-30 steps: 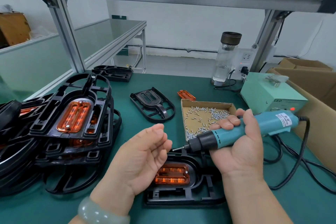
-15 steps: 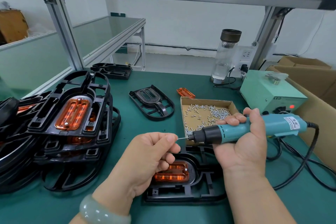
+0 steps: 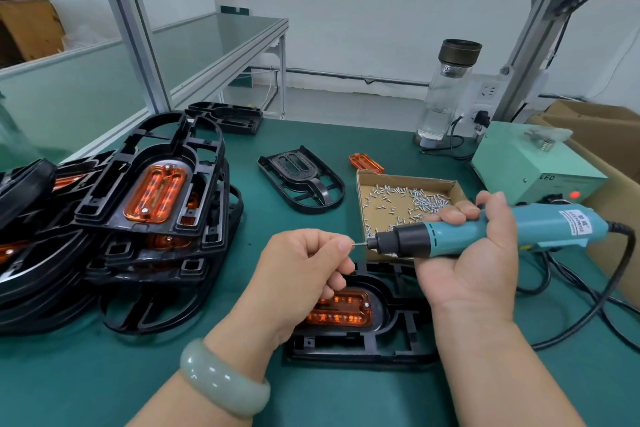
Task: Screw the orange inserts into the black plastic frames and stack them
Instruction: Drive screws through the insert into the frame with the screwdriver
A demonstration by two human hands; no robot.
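A black frame (image 3: 398, 340) with an orange insert (image 3: 343, 314) lies on the green mat in front of me, partly hidden by my hands. My right hand (image 3: 474, 253) grips a teal electric screwdriver (image 3: 502, 230), held level with its bit pointing left. My left hand (image 3: 304, 267) pinches a small screw at the bit's tip (image 3: 356, 244), above the frame. A stack of finished frames (image 3: 152, 198) with orange inserts sits at the left. An empty black frame (image 3: 303, 180) and a loose orange insert (image 3: 366, 163) lie further back.
A cardboard tray of screws (image 3: 408, 198) sits behind my hands. A pale green power box (image 3: 530, 166), a glass bottle (image 3: 446, 94) and black cables (image 3: 595, 291) are at the right. Cardboard boxes (image 3: 609, 128) stand at the far right. Aluminium posts frame the bench.
My left hand's fingers closed to a pinch and rose to the screwdriver bit. The screwdriver lifted slightly and levelled out.
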